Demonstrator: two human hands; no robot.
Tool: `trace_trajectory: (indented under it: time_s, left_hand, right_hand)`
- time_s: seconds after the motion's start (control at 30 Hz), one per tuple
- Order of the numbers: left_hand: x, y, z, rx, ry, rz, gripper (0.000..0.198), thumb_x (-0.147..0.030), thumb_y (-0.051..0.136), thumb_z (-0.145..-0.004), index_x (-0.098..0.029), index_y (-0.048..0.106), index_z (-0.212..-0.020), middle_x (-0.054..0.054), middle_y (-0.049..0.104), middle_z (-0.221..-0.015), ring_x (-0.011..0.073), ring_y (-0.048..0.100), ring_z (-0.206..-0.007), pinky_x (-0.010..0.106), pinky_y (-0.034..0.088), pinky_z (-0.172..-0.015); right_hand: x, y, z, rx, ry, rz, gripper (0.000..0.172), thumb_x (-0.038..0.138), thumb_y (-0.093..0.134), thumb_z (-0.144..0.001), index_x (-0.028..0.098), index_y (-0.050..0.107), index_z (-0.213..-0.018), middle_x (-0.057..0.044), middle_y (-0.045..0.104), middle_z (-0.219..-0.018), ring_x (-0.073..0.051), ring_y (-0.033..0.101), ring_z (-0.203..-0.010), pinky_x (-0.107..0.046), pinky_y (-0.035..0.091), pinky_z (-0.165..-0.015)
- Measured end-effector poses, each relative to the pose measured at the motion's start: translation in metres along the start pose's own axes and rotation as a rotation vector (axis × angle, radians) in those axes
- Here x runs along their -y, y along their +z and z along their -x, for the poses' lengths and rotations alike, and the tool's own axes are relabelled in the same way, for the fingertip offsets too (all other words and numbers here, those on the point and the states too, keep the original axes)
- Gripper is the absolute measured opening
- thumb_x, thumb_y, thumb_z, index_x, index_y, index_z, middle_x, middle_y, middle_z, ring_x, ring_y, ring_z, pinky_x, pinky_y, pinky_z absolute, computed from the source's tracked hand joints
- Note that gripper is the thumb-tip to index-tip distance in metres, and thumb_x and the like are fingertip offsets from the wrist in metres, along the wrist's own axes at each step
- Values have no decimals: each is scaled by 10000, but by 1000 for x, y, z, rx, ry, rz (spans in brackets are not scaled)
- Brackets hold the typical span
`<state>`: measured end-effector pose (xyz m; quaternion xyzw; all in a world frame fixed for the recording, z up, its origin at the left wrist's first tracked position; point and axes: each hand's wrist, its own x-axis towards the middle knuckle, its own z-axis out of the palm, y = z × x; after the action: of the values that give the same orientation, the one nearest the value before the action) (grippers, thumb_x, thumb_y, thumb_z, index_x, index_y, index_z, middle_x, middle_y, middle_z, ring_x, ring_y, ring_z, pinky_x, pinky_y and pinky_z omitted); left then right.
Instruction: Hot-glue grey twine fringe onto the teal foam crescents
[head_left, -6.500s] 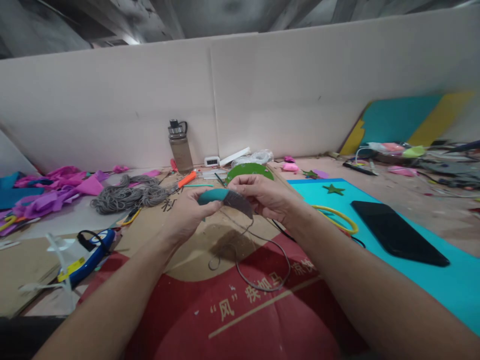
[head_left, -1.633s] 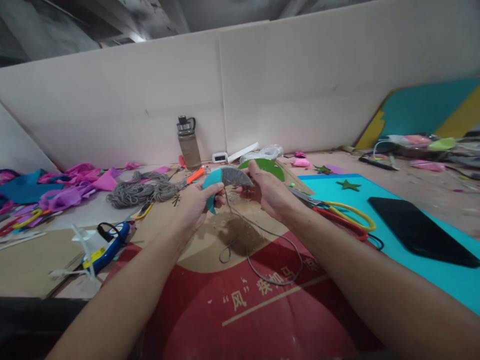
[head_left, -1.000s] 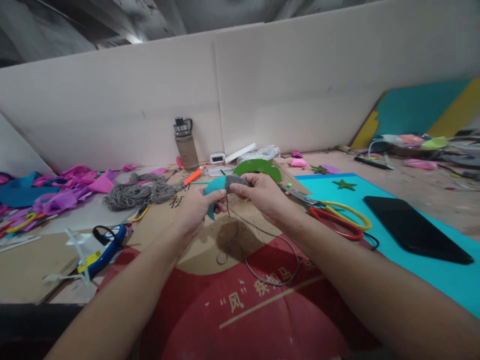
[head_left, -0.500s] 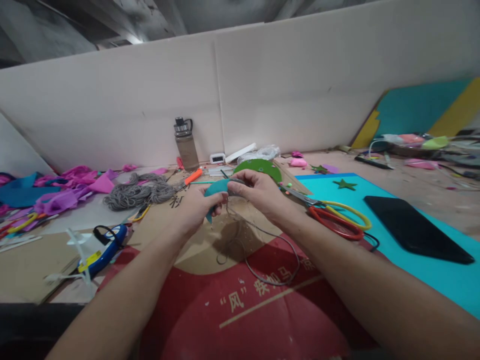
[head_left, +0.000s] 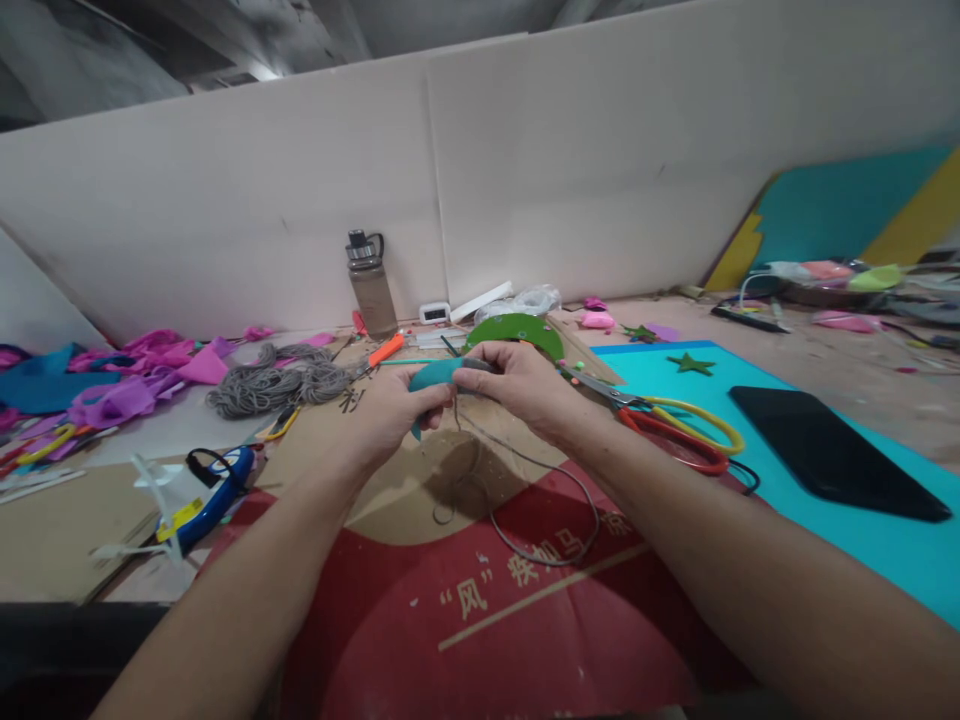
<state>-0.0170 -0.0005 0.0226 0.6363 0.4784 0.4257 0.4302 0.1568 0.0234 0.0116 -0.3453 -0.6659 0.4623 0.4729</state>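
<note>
A curved piece of teal felt [head_left: 437, 374] is held up above the cardboard, between my two hands. My left hand [head_left: 401, 405] pinches its left part, thumb on top and fingers curled beneath. With thumb and fingers pressed together, my right hand [head_left: 521, 388] grips the right end, where a dark grey strip shows along the edge. From between the hands a thin grey cord [head_left: 551, 565] hangs down and lies in loose loops on the red and brown cardboard [head_left: 555, 640]. What lies under the right fingertips is hidden.
A bundle of grey cord [head_left: 277, 385] and an orange-handled cutter [head_left: 386, 350] lie left. Right are scissors [head_left: 675, 440], a green star [head_left: 690, 365] and a black phone-like slab [head_left: 832, 455] on a turquoise sheet [head_left: 892, 570]. A bottle [head_left: 371, 295] stands behind, near a green disc [head_left: 517, 328].
The teal felt is tilted slightly differently, and less of its lower tip shows below my left hand. Both hands keep their grip in nearly the same place.
</note>
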Motion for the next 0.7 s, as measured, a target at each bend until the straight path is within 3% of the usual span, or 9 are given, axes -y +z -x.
trace_trajectory:
  time_s: [0.2, 0.33, 0.4, 0.47, 0.5, 0.53, 0.6, 0.67, 0.7]
  left_hand:
    - [-1, 0, 1, 16, 11, -100, 241, -380, 687, -744, -159, 624, -675, -17, 583, -541, 104, 520, -504, 231, 400, -524]
    - [9, -4, -6, -47, 126, -189, 399, -414, 778, -686, -173, 698, -993, 47, 711, -931, 166, 624, -819, 276, 466, -751]
    - [13, -5, -9, -251, 224, -176, 550, -402, 827, -628, -194, 653, -1106, 66, 673, -1115, 185, 605, -943, 277, 462, -778]
    - [14, -5, -10, -453, 266, -119, 469, -447, 811, -648, -184, 653, -1003, 57, 667, -1016, 162, 585, -864, 261, 450, -724]
    - [14, -4, -9, -472, 234, -43, 409, -494, 776, -680, -174, 652, -901, 45, 657, -899, 144, 567, -771, 254, 439, -673]
    - [12, -2, -9, -420, 168, 70, 402, -548, 728, -714, -167, 638, -806, 33, 631, -785, 128, 539, -681, 252, 426, -626]
    - [9, 2, -7, -163, -36, 349, 481, -637, 646, -744, -160, 615, -694, 25, 588, -656, 115, 503, -574, 255, 413, -562]
    - [7, 7, -5, 41, -173, 561, 481, -635, 664, -723, -155, 641, -719, 39, 618, -671, 130, 549, -593, 266, 438, -571]
    - [8, 8, -5, 76, -193, 619, 433, -582, 706, -708, -154, 653, -746, 38, 634, -688, 132, 567, -609, 264, 447, -580]
  right_hand:
    - [-7, -2, -3, -4, 61, -139, 282, 395, 758, -673, 184, 571, -687, 39, 541, -627, -96, 437, -569, -254, 346, -562]
    - [-6, -2, -3, -172, -139, 84, 216, 332, 703, -755, 188, 559, -680, 36, 508, -648, -114, 453, -625, -270, 366, -608]
    - [-5, -2, -2, -264, -283, 222, 172, 292, 677, -799, 194, 567, -709, 23, 530, -689, -129, 482, -667, -284, 386, -645]
    - [-5, -2, 0, -330, -445, 363, 127, 253, 658, -832, 201, 582, -744, -2, 572, -762, -151, 524, -741, -303, 411, -694]
    - [-5, -3, 2, -349, -532, 438, 109, 235, 647, -846, 205, 591, -757, -14, 587, -797, -161, 538, -780, -313, 420, -718]
    - [-5, -3, 3, -357, -618, 521, 96, 219, 631, -861, 208, 603, -770, -26, 599, -828, -171, 545, -815, -323, 425, -739]
    - [-7, -3, 6, -340, -766, 694, 92, 205, 594, -892, 214, 632, -808, -46, 620, -873, -190, 546, -863, -343, 424, -764]
    - [-9, -2, 8, -308, -857, 852, 96, 213, 575, -911, 219, 655, -859, -54, 642, -889, -202, 544, -878, -356, 409, -766]
    - [-10, -2, 9, -288, -878, 917, 91, 211, 576, -912, 219, 662, -883, -55, 653, -903, -208, 545, -889, -362, 400, -768]
